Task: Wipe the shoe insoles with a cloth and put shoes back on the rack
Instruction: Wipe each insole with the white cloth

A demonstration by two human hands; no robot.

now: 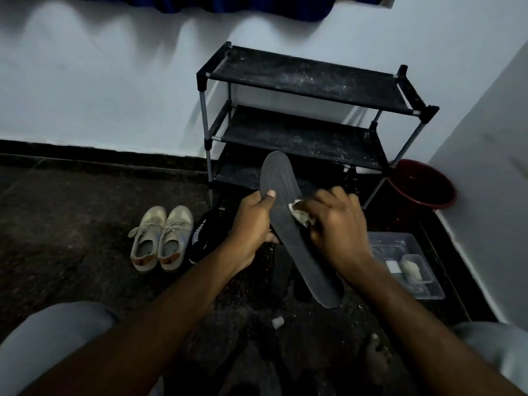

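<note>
The left hand (251, 227) holds a long dark grey insole (281, 178) up over the floor (71, 224). Its fingers curl round the insole's left edge and the thumb lies across the top face near the toe end. The insole slants from its rounded toe, raised in front of the rack's lowest tier, down to the heel near the person's right forearm. The right hand (337, 221) has its fingers bunched round a small pale cloth (300, 212) and presses it onto the insole's upper face about midway along. The black three-tier shoe rack (308, 81) stands at the far edge of the floor against the white wall (100, 81), towards the right corner, and its shelves look dusty. A red bucket (423, 187) sits in that corner, just beside the rack. Nearer, along the floor's right edge, lies a clear plastic box (385, 241) holding a few small pale items (too blurred to identify). A pair of beige sneakers (160, 238) stands side by side left of the hands, toes towards the wall, with a black item bearing white lettering (205, 235) just beside them. A small pale cap (277, 322) lies on the floor between the forearms.
</note>
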